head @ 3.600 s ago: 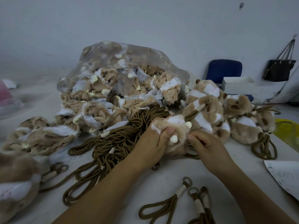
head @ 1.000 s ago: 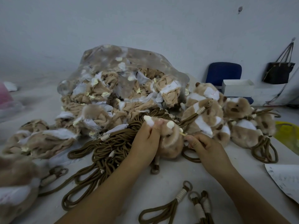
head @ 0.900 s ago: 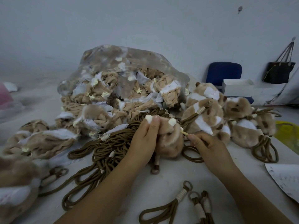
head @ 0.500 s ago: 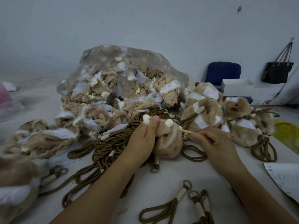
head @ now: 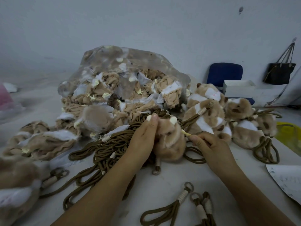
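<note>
Bare table (head: pixel 179 180) up front — cord heap (head: pixel 110 147) left, plush pile (head: pixel 211 115) right

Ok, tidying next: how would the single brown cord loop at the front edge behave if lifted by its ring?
The cord loop would probably dangle limp: it lies in soft curves. Likely light, being thin. Unlikely to roll: it lies flat on the table.

- Fluffy tan plush toy (head: pixel 171 144): one whole side is hidden behind the left grip (head: pixel 143 142).
- Thin pale stick (head: pixel 187 133): rear end buried in the right grip (head: pixel 210 145).
- White printed paper sheet (head: pixel 288 180): cut by the right edge, print too small to read.
- Tan-and-white plush heap (head: pixel 14 190) at lower left: blurred, cut off.
</note>
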`<state>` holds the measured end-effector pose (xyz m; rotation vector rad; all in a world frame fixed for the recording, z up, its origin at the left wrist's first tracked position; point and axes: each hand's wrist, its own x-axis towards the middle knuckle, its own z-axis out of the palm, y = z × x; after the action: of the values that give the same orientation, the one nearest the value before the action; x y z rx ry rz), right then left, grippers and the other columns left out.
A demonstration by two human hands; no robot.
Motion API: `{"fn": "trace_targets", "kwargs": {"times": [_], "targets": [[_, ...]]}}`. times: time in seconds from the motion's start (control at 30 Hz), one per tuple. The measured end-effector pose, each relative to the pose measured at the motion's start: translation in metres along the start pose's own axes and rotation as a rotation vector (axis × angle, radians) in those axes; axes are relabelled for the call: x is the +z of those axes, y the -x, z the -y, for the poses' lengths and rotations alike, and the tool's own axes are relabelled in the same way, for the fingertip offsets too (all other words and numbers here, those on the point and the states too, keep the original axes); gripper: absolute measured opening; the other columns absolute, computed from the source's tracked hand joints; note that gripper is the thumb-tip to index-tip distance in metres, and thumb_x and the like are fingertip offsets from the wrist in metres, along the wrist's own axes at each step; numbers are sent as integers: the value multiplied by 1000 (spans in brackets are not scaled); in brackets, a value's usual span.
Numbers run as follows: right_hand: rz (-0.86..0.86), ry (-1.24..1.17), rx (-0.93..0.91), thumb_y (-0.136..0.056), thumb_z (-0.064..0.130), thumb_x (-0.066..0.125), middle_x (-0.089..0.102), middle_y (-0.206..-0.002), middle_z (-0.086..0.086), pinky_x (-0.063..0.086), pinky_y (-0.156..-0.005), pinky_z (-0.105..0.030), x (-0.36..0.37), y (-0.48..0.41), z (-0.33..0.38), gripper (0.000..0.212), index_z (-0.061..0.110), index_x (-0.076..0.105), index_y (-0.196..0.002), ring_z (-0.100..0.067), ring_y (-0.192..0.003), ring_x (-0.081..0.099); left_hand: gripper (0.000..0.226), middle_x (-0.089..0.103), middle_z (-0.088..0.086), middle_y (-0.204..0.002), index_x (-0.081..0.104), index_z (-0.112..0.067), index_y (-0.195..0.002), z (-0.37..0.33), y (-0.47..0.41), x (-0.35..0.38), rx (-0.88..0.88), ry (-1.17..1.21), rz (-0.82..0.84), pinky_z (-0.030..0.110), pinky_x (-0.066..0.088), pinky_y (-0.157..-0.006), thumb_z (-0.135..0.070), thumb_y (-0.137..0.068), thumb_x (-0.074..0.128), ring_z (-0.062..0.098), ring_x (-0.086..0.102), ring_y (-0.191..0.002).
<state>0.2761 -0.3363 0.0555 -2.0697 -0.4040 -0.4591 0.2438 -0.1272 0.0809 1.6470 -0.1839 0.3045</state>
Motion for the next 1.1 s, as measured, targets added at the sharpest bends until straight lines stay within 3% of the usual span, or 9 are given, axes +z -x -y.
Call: {"fn": "trace_targets", "kwargs": {"times": [0.1, 0.23, 0.3, 0.4, 0.5, 0.63, 0.83, 0.97, 1.1], "targets": [[-20, 0, 17, -72, 61, 50, 64, -73, 13, 41, -58, -12, -3, -1, 0, 33, 33, 66, -69, -1, -68, 57, 34, 71, -27, -101, 72, -52, -90, -5, -1, -2, -36, 101, -17, 1, 44, -75, -65, -90, 41, -13, 62, -98], [-34, 6, 33, -72, 61, 50, 63, -67, 7, 40, -56, -13, -4, -1, 0, 33, 32, 66, -70, -1, -66, 56, 30, 73, -13, -108, 76, -42, -95, -3, -4, 0, -53, 207, -52, 25, 46, -92, -49, -95, 47, 2, 65, -107], [-36, 49, 44, -73, 64, 47, 62, -64, 6, 42, -57, -16, -3, 0, -1, 38, 31, 64, -68, 1, -65, 54, 29, 74, -6, -109, 77, -36, -97, -3, -4, 1, -58, 280, -62, 28, 49, -91, -43, -98, 48, 9, 67, -107], [-8, 151, 64, -74, 70, 41, 63, -64, 3, 49, -61, -37, 0, 1, -3, 49, 26, 63, -70, -7, -62, 57, 28, 75, 1, -91, 77, -27, -95, -6, -5, 2, -104, 376, -100, 26, 55, -76, -37, -97, 52, 15, 70, -86], [-16, 173, 70, -74, 73, 38, 63, -64, 3, 51, -63, -43, 0, 1, -2, 53, 26, 63, -71, -13, -64, 59, 32, 66, 2, -64, 72, -15, -98, -13, -5, 2, -153, 466, -82, 22, 54, -55, -40, -88, 55, 11, 60, -56], [-34, 189, 64, -74, 73, 38, 63, -64, 5, 51, -62, -42, 1, 2, -1, 50, 30, 62, -70, -10, -64, 59, 28, 74, 7, -85, 68, -6, -99, -16, -5, 5, -201, 652, -114, 20, 57, -53, -29, -99, 51, 12, 69, -61], [-7, 184, 36, -76, 70, 36, 62, -63, 4, 48, -58, -39, 4, 3, 1, 55, 23, 63, -70, -9, -60, 57, 31, 75, 13, -93, 64, -4, -105, -17, -4, 6, -253, 976, -133, 21, 57, -57, -31, -99, 51, 14, 73, -69], [9, 177, 39, -76, 68, 34, 62, -62, 5, 46, -60, -37, 4, 5, 2, 55, 21, 60, -65, -7, -61, 57, 35, 75, 14, -91, 63, -6, -108, -17, -3, 11, -228, 980, -130, 22, 58, -60, -35, -99, 47, 14, 74, -73], [59, 128, 55, -78, 64, 35, 59, -57, 14, 40, -57, -26, 7, 8, 5, 44, 32, 52, -55, -3, -61, 56, 36, 75, 13, -87, 62, -6, -109, -14, -2, 19, -151, 917, -162, 22, 58, -63, -36, -94, 48, 15, 74, -74]]}}
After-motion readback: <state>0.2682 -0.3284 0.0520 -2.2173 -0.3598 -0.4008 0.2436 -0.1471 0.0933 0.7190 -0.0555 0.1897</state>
